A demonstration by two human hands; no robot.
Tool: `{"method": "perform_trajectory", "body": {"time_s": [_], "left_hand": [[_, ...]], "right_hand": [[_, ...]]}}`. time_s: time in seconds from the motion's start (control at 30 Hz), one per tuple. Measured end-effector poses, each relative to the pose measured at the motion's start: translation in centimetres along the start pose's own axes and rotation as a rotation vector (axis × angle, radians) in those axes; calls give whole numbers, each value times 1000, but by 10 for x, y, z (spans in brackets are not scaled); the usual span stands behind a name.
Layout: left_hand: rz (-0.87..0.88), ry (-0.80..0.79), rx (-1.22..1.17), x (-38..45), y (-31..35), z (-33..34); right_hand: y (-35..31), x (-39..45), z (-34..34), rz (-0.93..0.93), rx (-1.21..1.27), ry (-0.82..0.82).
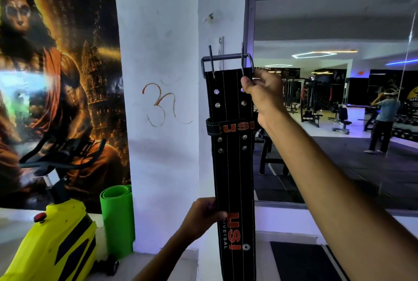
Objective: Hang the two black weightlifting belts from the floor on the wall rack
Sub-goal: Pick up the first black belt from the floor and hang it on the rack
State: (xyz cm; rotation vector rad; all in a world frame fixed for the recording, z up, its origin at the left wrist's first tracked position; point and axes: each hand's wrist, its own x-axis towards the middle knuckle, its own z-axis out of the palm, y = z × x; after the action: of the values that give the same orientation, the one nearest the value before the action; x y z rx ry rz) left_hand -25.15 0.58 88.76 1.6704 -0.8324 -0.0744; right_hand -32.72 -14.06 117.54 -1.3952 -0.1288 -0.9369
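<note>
A black weightlifting belt (pixel 233 167) with orange lettering hangs straight down in front of the white pillar. Its steel double-prong buckle (pixel 226 61) is at the top, level with a small white wall bracket (pixel 221 46) on the pillar's corner. My right hand (pixel 262 92) grips the buckle's right side and the belt's top edge. My left hand (pixel 203 217) pinches the belt's left edge lower down. Whether the buckle rests on the bracket cannot be told. No second belt is in view.
A yellow exercise bike (pixel 52 235) and a rolled green mat (pixel 117 219) stand at the lower left against a large wall poster (pixel 56 77). A big mirror (pixel 334 99) to the right reflects gym machines and a person. A dark floor mat (pixel 300 260) lies below it.
</note>
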Motion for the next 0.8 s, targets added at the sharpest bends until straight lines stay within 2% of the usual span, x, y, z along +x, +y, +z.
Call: {"method": "perform_trajectory", "body": {"time_s": [0.07,0.13,0.2,0.27,0.37,0.47,0.57,0.8], "left_hand": [[3,70,-8,2,13,-6],[34,265,-120,11,47,-16],[111,453,-280,23,92,-31],[230,547,-304,35,140,-46],[371,504,-245,51,195,-58],[430,458,-84,65,223,-61],[396,498,69,75,227,-58],[377,542,36,85,211,-59]], "right_hand": [[4,-1,-2,18,10,2],[8,-1,-4,23,5,-2],[12,-1,-6,12,-5,9],[15,-2,-8,1,9,16],[18,-9,-8,-57,-13,4],[23,-15,-4,-115,-68,-18],[29,-19,-5,-117,-100,-43],[40,-16,-16,-55,-91,-132]]}}
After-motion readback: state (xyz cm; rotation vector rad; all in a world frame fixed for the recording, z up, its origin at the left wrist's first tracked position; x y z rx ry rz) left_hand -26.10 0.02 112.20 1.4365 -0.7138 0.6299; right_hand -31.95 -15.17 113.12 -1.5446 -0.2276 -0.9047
